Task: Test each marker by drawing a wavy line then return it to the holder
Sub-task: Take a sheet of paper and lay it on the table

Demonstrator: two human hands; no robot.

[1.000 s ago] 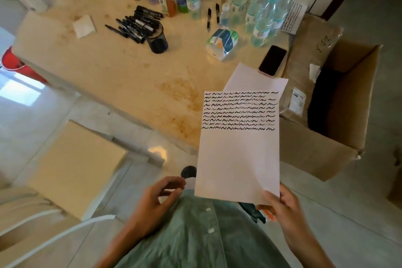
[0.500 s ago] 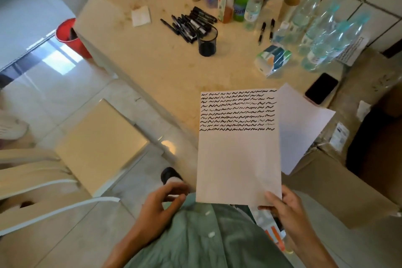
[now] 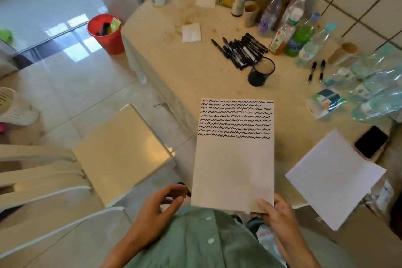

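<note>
Swung left within the second: desk [image 3: 178,76] now spread wide ahead, blank sheet [image 3: 335,178] off to the right, written sheet [image 3: 233,159] held steady above the near edge, so testing apparently paused. Markers [image 3: 240,51] heaped loose beside the black holder [image 3: 260,71], none returned yet. Right hand [image 3: 276,213] pinching the written sheet's lower corner; left hand [image 3: 159,209] loosely curled, holding nothing visible.
</note>
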